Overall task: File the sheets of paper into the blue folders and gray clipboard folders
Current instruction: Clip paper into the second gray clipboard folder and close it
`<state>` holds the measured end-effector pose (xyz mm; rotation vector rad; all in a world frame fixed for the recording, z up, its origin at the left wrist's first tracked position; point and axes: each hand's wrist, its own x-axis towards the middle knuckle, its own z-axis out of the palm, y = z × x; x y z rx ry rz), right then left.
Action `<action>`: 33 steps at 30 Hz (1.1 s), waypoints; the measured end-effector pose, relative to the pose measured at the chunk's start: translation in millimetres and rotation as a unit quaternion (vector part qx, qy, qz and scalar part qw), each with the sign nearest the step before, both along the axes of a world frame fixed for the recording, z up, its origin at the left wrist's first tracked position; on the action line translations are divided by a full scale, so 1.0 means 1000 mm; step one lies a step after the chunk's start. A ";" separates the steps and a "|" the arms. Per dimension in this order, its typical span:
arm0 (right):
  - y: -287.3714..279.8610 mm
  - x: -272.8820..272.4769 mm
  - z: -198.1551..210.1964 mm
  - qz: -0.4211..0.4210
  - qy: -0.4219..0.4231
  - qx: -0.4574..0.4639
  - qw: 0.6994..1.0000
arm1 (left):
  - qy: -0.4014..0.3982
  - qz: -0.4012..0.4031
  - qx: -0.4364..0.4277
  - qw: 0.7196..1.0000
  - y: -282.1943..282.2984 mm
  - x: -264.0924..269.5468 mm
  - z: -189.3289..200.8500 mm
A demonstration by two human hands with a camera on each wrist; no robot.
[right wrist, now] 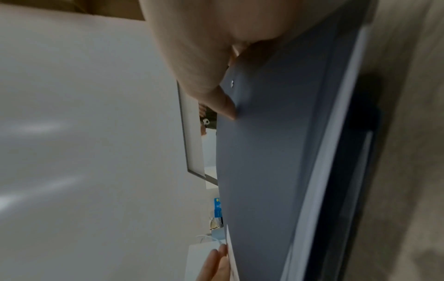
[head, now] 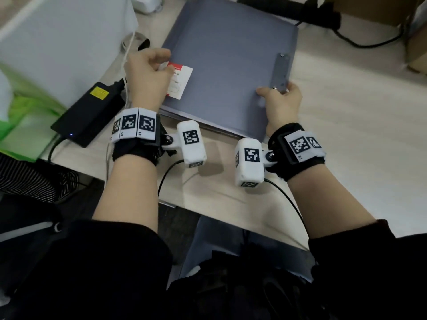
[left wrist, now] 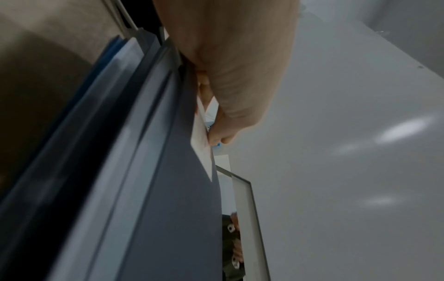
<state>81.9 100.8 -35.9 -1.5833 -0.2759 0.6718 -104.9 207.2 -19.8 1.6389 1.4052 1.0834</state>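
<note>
Folder, gray, lies closed on top of a stack on the desk, its far edge toward a black bar at the back. The left wrist view shows the stack's edges beneath it: pale sheets and a blue folder lower down.

The left hand sits at the gray folder's left edge, fingers curled, pinching a small white card with a red strip on top; the card lies against the cover. In the left wrist view the fingertips press on the card's corner.

The right hand clamps the gray folder's right edge near the front corner: thumb flat on the cover, the other fingers wrapped round the rim beside a gray metal strip with rivets. The right wrist view shows the thumb tip on the cover just past 1 rivet, with the left hand's fingers and card edge at the far end.

Both wrists carry black straps with white marker bands and a white camera block each, cables trailing off the desk's front.

Left of the stack lies a black power brick with a yellow label and a small blue light. Behind it stands a white box, and green material fills the far left. A black cable curls at the back right near a cardboard box.
</note>
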 end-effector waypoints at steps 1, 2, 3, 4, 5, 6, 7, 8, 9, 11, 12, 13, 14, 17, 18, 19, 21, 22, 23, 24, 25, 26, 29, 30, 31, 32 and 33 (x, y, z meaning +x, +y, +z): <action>0.003 -0.001 -0.001 0.002 -0.004 -0.004 1.000 | 0.001 -0.001 -0.002 1.000 0.004 -0.001 -0.001; 0.007 -0.002 -0.001 0.006 -0.008 -0.010 1.000 | 0.002 -0.002 -0.002 1.000 0.008 -0.002 -0.002; 0.010 -0.003 -0.001 0.008 -0.014 -0.015 1.000 | 0.003 -0.003 -0.001 1.000 0.012 -0.003 -0.003; 0.013 -0.004 0.000 0.010 -0.021 -0.022 0.999 | 0.002 -0.003 0.000 1.000 0.014 -0.004 -0.004; 0.015 -0.006 0.000 0.011 -0.028 -0.030 0.999 | 0.001 -0.001 0.003 1.000 0.015 -0.005 -0.005; 0.018 -0.008 0.000 0.012 -0.037 -0.041 0.998 | 0.000 0.003 0.007 1.000 0.017 -0.006 -0.005; 0.021 -0.009 -0.001 0.015 -0.046 -0.051 0.998 | -0.001 0.008 0.010 1.000 0.018 -0.006 -0.006; 0.022 -0.010 0.000 0.020 -0.051 -0.065 0.996 | -0.001 0.012 0.012 1.000 0.019 -0.007 -0.006; 0.023 -0.011 0.000 0.026 -0.053 -0.076 0.995 | -0.001 0.014 0.012 1.000 0.019 -0.007 -0.007; 0.022 -0.013 0.001 0.040 -0.051 -0.098 0.993 | 0.002 0.019 0.015 1.000 0.019 -0.009 -0.009; 0.022 -0.012 0.001 0.046 -0.053 -0.108 0.992 | 0.002 0.023 0.018 1.000 0.020 -0.010 -0.010; 0.023 -0.011 0.000 0.051 -0.059 -0.117 0.990 | 0.000 0.025 0.019 0.999 0.020 -0.011 -0.010; 0.023 -0.011 0.000 0.055 -0.065 -0.125 0.989 | -0.001 0.027 0.020 0.999 0.021 -0.011 -0.010; 0.027 -0.009 0.001 0.056 -0.085 -0.145 0.984 | 0.007 0.026 0.017 1.000 0.022 -0.012 -0.009; 0.027 -0.009 0.002 0.056 -0.091 -0.154 0.982 | 0.009 0.025 0.016 1.000 0.023 -0.012 -0.009; 0.028 -0.008 0.002 0.058 -0.097 -0.167 0.979 | 0.013 0.024 0.012 1.000 0.023 -0.012 -0.009; 0.027 -0.005 0.002 0.070 -0.111 -0.199 0.971 | 0.029 0.019 0.008 0.999 0.023 -0.011 -0.008; 0.027 -0.003 0.001 0.079 -0.120 -0.216 0.966 | 0.041 0.017 0.007 0.999 0.023 -0.010 -0.007; 0.026 -0.002 0.002 0.089 -0.124 -0.227 0.962 | 0.053 0.015 0.002 0.998 0.023 -0.010 -0.007; 0.026 -0.001 0.003 0.099 -0.129 -0.234 0.959 | 0.061 0.014 0.001 0.998 0.023 -0.009 -0.006; 0.025 -0.001 0.004 0.107 -0.130 -0.235 0.957 | 0.073 0.013 -0.001 0.997 0.022 -0.008 -0.005; 0.024 0.000 0.006 0.115 -0.130 -0.236 0.956 | 0.085 0.011 0.002 0.996 0.020 -0.007 -0.004; 0.018 0.000 0.013 0.130 -0.132 -0.237 0.954 | 0.111 0.009 0.013 0.994 0.010 -0.002 0.001; 0.016 0.001 0.013 0.136 -0.137 -0.238 0.952 | 0.118 0.003 0.025 0.993 0.007 0.001 0.002; 0.011 0.000 0.017 0.140 -0.142 -0.236 0.951 | 0.130 -0.007 0.030 0.991 0.000 0.004 0.006; 0.008 0.001 0.018 0.145 -0.148 -0.233 0.950 | 0.135 -0.017 0.042 0.990 -0.005 0.007 0.008; 0.003 0.000 0.021 0.152 -0.155 -0.232 0.948 | 0.146 -0.028 0.051 0.988 -0.011 0.012 0.011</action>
